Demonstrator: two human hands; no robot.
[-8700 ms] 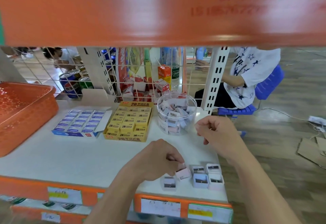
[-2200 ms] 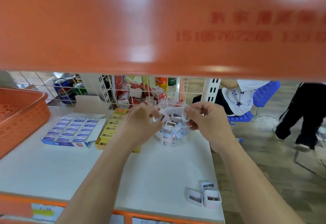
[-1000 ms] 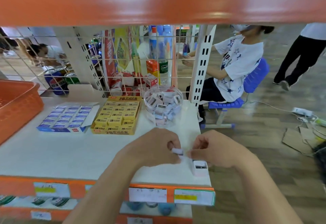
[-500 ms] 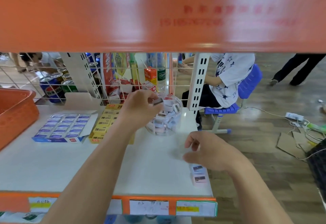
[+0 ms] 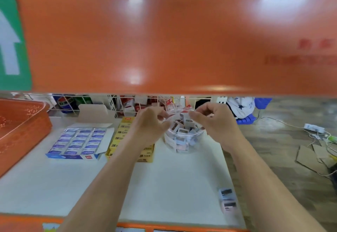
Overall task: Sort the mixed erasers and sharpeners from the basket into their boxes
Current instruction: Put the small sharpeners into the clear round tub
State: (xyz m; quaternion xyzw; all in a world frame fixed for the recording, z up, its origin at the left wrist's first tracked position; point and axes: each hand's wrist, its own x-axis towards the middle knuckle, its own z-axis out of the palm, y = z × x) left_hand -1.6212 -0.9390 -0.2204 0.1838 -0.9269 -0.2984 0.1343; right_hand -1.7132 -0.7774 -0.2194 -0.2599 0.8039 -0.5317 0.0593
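My right hand (image 5: 213, 122) has come up beside my left hand (image 5: 149, 122) over the jar (image 5: 179, 146), fingers (image 5: 197, 113) curled, holding I cannot tell what; two sharpeners (image 5: 227, 198) are left to sort.

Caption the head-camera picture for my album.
Left hand and right hand poised at a clear tub of sharpeners beside a yellow eraser box.

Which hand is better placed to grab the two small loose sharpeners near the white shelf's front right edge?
Right. The two small pale sharpeners lie beside the right forearm; the right hand need only draw back from the clear round plastic jar. The left hand would probably have to cross over.
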